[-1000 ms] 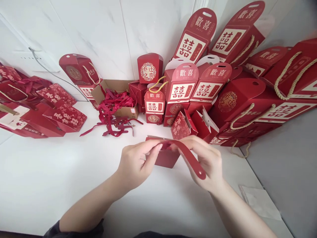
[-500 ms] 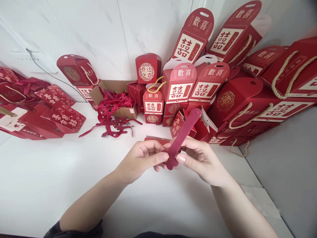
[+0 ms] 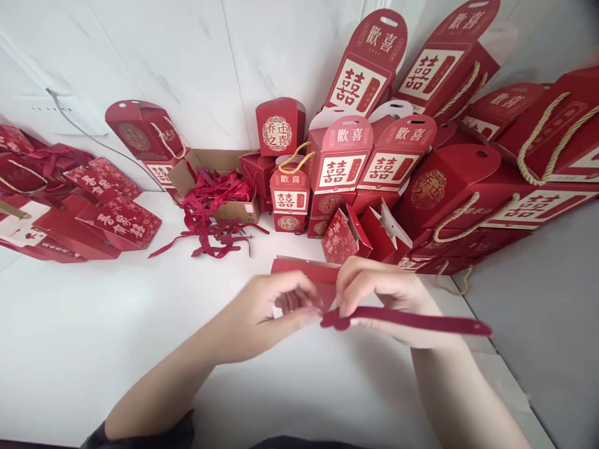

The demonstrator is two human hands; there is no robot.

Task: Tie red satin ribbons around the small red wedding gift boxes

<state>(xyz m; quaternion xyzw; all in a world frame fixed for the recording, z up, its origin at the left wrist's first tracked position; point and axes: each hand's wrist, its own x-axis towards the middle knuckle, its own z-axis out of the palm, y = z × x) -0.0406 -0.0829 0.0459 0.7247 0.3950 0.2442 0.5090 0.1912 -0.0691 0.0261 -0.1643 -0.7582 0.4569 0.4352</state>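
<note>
A dark red flat handle strap (image 3: 421, 321) lies almost level in front of me, its scalloped end towards the left and a small hole near its right tip. My right hand (image 3: 384, 293) pinches it close to the scalloped end, and the long part runs across the palm to the right. At that same end, my left hand (image 3: 276, 312) has thumb and fingertips drawn together on the strap's edge; the exact contact is blurred. Just behind both hands lies a red box (image 3: 299, 269), partly covered by them.
Ribbons and straps (image 3: 219, 193) spill from a cardboard box (image 3: 234, 160) at the back. Stacked red gift boxes (image 3: 341, 162) with rope handles fill the back right. More red boxes (image 3: 119, 218) lie at the left. A grey panel (image 3: 538, 299) borders the right side.
The strap has swung from pointing up and away to lying nearly level towards the right. My right hand has turned over it, its fingers now on top.
</note>
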